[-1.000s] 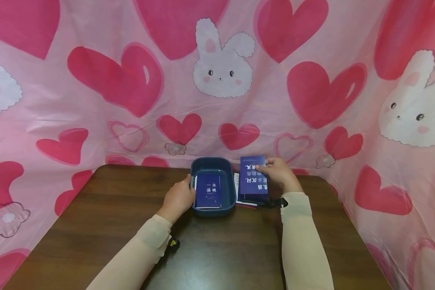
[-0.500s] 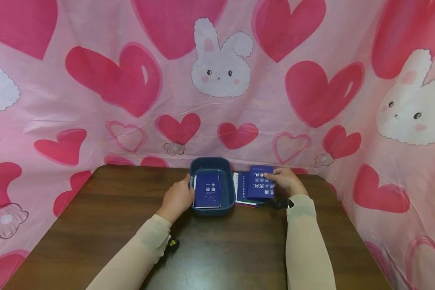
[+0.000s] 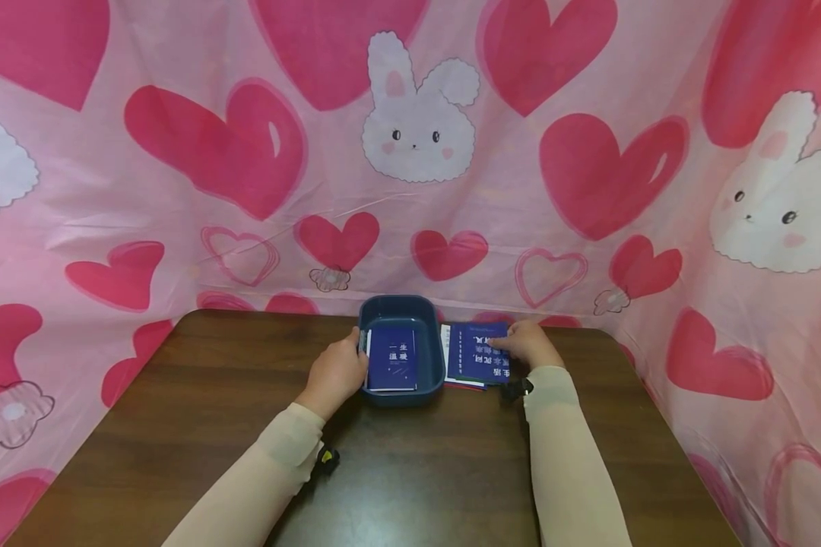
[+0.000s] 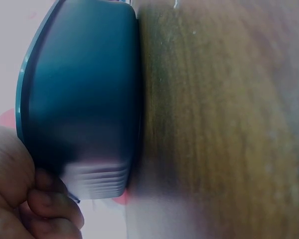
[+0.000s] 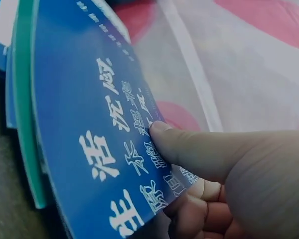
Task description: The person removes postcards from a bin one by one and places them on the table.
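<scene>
My left hand (image 3: 335, 372) grips the left rim of a dark blue-green plastic bin (image 3: 432, 380), thumb over the edge. In the left wrist view the bin's outer wall (image 4: 84, 94) rises from the table beside my curled fingers. A blue booklet (image 3: 393, 372) with white characters lies inside the bin. My right hand (image 3: 535, 346) pinches the right edge of a thin blue booklet (image 3: 482, 349) with white print, thumb on its cover. This booklet overlaps a small pile of booklets (image 3: 454, 365) right of the bin. In the right wrist view, a green-edged booklet (image 5: 27, 149) shows underneath it.
A brown wooden table (image 3: 410, 463) carries everything. Close behind its far edge hangs a pink cloth (image 3: 397, 205) printed with hearts and rabbits, which also runs along both sides. Black straps with small devices sit at both wrists.
The booklet in my right hand first shifted right and toward me, then came back slightly left and down onto the pile. My left hand and the bin stay in place.
</scene>
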A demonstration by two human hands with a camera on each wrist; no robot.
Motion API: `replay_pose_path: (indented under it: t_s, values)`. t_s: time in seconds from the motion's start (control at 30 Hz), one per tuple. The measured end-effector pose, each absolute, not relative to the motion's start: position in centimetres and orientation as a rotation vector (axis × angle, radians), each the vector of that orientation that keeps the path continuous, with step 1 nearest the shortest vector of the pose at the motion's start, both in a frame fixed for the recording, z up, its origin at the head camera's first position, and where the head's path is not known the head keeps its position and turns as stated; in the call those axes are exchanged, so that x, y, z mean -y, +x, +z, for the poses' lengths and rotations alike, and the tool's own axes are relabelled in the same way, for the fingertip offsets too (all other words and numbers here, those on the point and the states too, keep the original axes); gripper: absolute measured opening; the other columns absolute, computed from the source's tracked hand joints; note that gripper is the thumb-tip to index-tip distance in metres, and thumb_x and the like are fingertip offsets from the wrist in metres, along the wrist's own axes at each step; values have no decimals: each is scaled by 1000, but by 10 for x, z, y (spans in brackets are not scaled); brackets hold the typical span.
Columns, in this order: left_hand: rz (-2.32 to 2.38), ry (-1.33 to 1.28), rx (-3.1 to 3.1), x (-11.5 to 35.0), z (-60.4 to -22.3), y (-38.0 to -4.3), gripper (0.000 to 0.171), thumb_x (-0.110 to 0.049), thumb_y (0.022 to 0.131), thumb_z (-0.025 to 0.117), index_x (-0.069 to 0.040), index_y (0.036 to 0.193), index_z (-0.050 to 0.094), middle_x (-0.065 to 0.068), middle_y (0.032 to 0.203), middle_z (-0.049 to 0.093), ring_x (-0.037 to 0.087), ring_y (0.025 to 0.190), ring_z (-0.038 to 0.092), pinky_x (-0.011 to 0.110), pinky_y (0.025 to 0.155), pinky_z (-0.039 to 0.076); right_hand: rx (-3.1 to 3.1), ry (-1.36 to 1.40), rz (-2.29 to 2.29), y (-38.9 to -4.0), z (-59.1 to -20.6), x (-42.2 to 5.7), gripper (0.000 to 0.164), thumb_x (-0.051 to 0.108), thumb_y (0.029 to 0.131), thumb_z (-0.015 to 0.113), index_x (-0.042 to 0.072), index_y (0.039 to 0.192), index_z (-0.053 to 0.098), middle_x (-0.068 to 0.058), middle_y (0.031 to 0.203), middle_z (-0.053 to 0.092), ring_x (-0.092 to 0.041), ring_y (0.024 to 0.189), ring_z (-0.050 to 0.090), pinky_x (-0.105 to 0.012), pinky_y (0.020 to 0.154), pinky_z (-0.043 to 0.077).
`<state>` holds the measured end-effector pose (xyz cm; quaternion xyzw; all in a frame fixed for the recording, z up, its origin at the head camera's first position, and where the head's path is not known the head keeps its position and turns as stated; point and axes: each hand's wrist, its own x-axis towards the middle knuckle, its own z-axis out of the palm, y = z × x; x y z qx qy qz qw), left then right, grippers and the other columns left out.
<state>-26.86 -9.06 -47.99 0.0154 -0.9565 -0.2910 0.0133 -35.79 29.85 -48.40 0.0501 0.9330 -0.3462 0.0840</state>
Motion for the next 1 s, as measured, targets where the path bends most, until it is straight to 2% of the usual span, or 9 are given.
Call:
replay_pose_path:
  t_s: [0.17,0.23,0.37,0.53,0.7,0.77,0.83,1.0]
  values:
    - [-896,42,2985,91,-479,-269,68,-27,114,61,-3,175,42,25,160,66,34,92,73,49,79,66,-2823,199,-961,-358,-486,-294,43,39,97,90,1,100,73,-15,95,78,-28,86,73,-43,81,66]
    - [-898,41,2984,91,-479,-269,67,-26,114,61,-3,174,42,26,160,66,33,91,73,48,77,65,-2842,198,-960,-356,-486,-292,45,38,96,92,-1,106,74,-18,100,79,-30,88,73,-45,84,67]
    - [-901,39,2983,91,-478,-268,67,-26,114,61,-2,174,42,26,160,66,33,90,73,50,80,67,-2881,175,-963,-353,-486,-292,49,37,95,93,-1,114,69,-18,99,74,-32,88,70,-43,80,64]
    - [-901,37,2982,91,-478,-267,67,-26,114,61,-2,174,42,26,161,66,34,93,74,52,84,68,-2865,161,-991,-352,-486,-293,48,38,96,92,1,113,65,-16,97,69,-31,86,69,-39,75,64]
    - [-878,28,2974,91,-479,-267,66,-26,114,61,-2,174,43,26,160,66,35,99,76,56,89,67,-2763,224,-1120,-352,-484,-298,49,35,99,90,0,117,61,-19,113,67,-33,99,69,-41,82,69]
    - [-870,25,2972,91,-479,-267,66,-25,114,60,-2,173,44,26,160,66,37,100,76,57,90,67,-2733,248,-1154,-353,-483,-299,48,34,101,87,-1,120,58,-19,118,65,-32,101,69,-41,81,70]
    - [-864,25,2971,91,-479,-267,66,-25,114,60,-2,173,44,26,159,66,38,103,77,59,92,66,-2726,251,-1164,-354,-482,-297,46,34,104,84,0,121,57,-17,115,64,-29,96,67,-38,75,68]
    - [-868,26,2969,92,-478,-267,65,-24,113,60,-2,172,45,26,160,66,39,105,78,60,94,66,-2742,171,-1196,-355,-470,-285,42,41,106,79,4,120,65,-8,93,63,-21,79,60,-30,66,55]
